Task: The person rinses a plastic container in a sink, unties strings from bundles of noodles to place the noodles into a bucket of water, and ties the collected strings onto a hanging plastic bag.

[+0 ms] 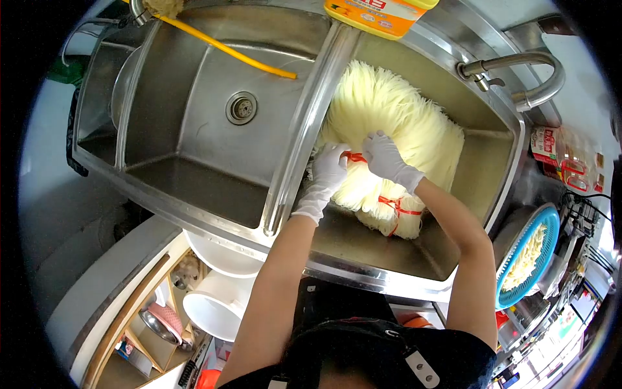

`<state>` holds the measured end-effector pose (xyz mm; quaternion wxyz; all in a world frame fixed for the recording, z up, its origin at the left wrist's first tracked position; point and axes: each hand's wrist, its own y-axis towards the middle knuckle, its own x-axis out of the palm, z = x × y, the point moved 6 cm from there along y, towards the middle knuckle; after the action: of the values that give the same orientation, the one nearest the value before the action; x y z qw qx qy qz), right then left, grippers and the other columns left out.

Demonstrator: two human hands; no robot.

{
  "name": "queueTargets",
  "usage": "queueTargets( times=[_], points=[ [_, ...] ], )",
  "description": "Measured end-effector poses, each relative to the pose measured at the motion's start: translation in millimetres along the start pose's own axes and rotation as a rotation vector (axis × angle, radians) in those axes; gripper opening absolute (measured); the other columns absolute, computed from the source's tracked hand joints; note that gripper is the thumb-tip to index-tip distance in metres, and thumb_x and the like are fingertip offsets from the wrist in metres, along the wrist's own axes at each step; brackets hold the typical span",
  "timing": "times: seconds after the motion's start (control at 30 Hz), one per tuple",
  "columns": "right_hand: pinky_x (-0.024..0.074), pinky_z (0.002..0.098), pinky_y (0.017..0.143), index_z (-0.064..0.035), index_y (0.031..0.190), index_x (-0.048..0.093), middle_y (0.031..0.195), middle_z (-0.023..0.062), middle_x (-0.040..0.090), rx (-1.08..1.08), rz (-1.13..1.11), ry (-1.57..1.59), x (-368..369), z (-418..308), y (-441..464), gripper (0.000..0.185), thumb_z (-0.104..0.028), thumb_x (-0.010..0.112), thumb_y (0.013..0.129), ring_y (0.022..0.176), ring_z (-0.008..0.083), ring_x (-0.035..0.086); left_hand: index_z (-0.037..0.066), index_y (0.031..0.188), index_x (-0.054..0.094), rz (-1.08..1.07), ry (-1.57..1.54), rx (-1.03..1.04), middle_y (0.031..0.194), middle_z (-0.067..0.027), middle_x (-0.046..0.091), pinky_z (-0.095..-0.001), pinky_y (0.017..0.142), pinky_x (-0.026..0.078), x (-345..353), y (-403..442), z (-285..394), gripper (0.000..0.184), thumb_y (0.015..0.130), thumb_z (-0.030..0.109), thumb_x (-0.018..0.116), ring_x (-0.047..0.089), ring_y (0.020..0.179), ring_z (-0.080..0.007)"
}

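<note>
Large bundles of pale, noodle-like strands (382, 107) lie fanned out in the right sink basin (483, 162). A red tie (354, 157) runs round the gathered end of one bundle, between my two hands. White gloves cover both. My left hand (330, 166) is closed on the left side of that tie, fingers bent against the strands. From the right, my right hand (389, 158) pinches at the other side of the tie, with its fingertips partly hidden. Nearer to me, a second red tie (398, 207) circles another bundle's end.
A steel divider (304, 129) separates this basin from the left sink basin (214, 139), where a yellow hose (227, 48) hangs in. A faucet (518, 61) rises at the right rear. An orange-yellow container (379, 16) stands on the rim. Right of the sink sits a blue basket (551, 236).
</note>
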<state>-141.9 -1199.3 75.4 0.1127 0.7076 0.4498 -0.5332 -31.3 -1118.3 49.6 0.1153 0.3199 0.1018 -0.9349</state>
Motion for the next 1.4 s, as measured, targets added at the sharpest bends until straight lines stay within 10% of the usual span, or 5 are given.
queueTargets(
  times=[0.27,0.6,1.0,1.4],
  points=[
    [0.0455,0.042,0.071,-0.0028,0.08,0.06,0.079,0.0185,0.058,0.12,0.279,0.417,-4.2,19.4,-17.0,0.011,-0.006,0.051,0.074,0.078,0.0331,0.054,0.005,0.084,0.061,-0.025,-0.032,-0.066,0.086,-0.0118,0.057,-0.0357,0.072,0.045,13.0,4.3,10.9,0.01,0.075,0.009,0.064,0.057,0.081,-0.0288],
    [0.044,0.0388,0.073,-0.0045,0.081,0.057,0.085,0.0124,0.054,0.083,0.15,-0.209,15.6,-16.8,-26.3,0.014,-0.007,0.058,0.067,0.087,0.0291,0.051,0.0,0.074,0.055,-0.022,-0.26,-0.328,0.072,-0.0143,0.058,-0.0358,0.062,0.045,26.5,9.4,-18.4,0.012,0.075,0.008,0.064,0.057,0.066,-0.0286],
    [0.0407,0.0422,0.067,-0.0035,0.065,0.052,0.06,0.0145,0.047,0.241,0.375,0.458,-3.0,-0.4,-66.3,0.01,-0.011,0.058,0.066,0.067,0.0337,0.048,0.0,0.08,0.055,0.012,-0.466,-0.344,0.076,-0.0154,0.06,-0.0363,0.066,0.045,16.8,-13.2,38.7,0.008,0.08,0.007,0.058,0.059,0.071,-0.0277],
    [0.0378,0.0245,0.049,-0.0012,0.063,0.054,0.063,-0.001,0.054,0.414,0.521,1.222,-154.2,-42.1,-170.4,0.023,-0.012,0.061,0.083,0.055,0.0071,0.048,0.0,0.081,0.054,0.018,-0.92,-0.333,0.073,-0.0167,0.059,-0.0361,0.065,0.045,-53.8,-87.1,203.1,0.012,0.08,0.012,0.057,0.057,0.069,-0.0304]
  ],
)
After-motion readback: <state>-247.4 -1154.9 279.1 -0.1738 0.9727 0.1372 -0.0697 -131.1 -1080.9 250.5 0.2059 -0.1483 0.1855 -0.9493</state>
